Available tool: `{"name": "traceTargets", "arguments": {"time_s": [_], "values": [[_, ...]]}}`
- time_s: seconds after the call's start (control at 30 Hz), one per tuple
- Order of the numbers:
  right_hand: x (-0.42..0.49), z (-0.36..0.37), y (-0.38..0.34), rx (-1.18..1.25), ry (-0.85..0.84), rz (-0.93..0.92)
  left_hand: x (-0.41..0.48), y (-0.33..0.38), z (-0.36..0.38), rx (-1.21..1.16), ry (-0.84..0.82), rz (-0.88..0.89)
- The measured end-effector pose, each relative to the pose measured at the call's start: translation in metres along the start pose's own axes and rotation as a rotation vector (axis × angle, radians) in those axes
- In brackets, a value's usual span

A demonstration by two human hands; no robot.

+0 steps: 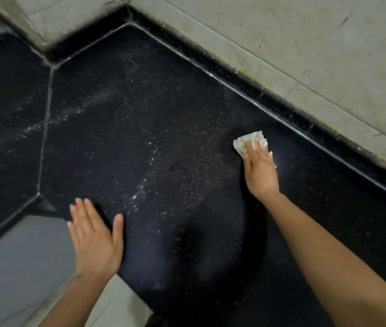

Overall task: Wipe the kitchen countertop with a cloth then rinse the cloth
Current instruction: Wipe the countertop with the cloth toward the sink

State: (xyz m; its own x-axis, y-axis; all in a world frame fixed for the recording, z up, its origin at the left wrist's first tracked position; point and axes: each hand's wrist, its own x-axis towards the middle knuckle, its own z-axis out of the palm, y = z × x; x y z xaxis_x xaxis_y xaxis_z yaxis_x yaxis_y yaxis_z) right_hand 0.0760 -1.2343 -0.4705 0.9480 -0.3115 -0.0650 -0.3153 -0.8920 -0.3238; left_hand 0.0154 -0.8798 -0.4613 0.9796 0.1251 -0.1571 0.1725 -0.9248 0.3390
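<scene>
Your right hand (260, 171) presses the cloth (242, 142) onto the table (140, 109) with straight fingers (261, 151), near the back wall (281, 43); the white specks (144, 185) lie to its left; your left hand (95, 239) rests flat at the front edge, holding nothing.

Right hand (260, 171) presses cloth (244, 143) on countertop (163, 128).
</scene>
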Motion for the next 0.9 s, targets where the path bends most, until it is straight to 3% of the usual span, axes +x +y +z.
{"name": "traceTargets", "arguments": {"time_s": [0.17,0.37,0.43,0.57,0.63,0.7,0.9], "values": [[-0.063,0.014,-0.029,0.073,-0.096,-0.282,0.000,-0.012,-0.002,-0.074,-0.002,-0.105],[-0.078,0.003,-0.013,-0.109,-0.248,-0.727,0.002,-0.014,-0.002,-0.067,-0.025,-0.127],[-0.045,-0.002,0.001,-0.136,-0.171,-0.599,0.004,-0.012,-0.003,-0.054,-0.034,-0.133],[0.007,-0.005,-0.001,-0.035,-0.082,0.038,0.005,-0.011,-0.004,-0.039,-0.067,-0.145],[0.006,-0.001,-0.021,-0.025,-0.063,0.140,0.006,-0.012,-0.004,-0.032,-0.080,-0.149],[-0.013,0.006,-0.042,-0.016,-0.074,0.079,0.007,-0.012,-0.004,-0.028,-0.089,-0.149],[-0.111,0.030,-0.073,-0.049,-0.233,-0.513,0.010,-0.011,-0.007,-0.007,-0.152,-0.165]]}}
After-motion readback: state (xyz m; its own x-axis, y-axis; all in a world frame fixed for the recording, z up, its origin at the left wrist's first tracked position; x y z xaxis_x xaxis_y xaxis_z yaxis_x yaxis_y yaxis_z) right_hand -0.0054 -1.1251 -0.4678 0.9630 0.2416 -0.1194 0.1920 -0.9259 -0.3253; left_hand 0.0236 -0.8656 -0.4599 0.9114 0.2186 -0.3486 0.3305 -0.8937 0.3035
